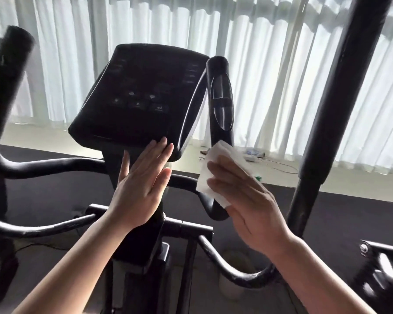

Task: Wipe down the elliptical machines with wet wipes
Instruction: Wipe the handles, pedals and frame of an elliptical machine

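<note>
A black elliptical machine fills the head view, its dark console tilted toward me in the middle. To the console's right stands an upright handle with a pulse-sensor pad. My right hand holds a white wet wipe against the lower part of that handle, fingers wrapped over the wipe. My left hand is flat with straight fingers, its fingertips touching the console's lower right edge.
Long moving arm bars rise at the far left and at the right. Curved fixed bars run below the console. White curtains hang behind. Small items and a cable lie on the window ledge.
</note>
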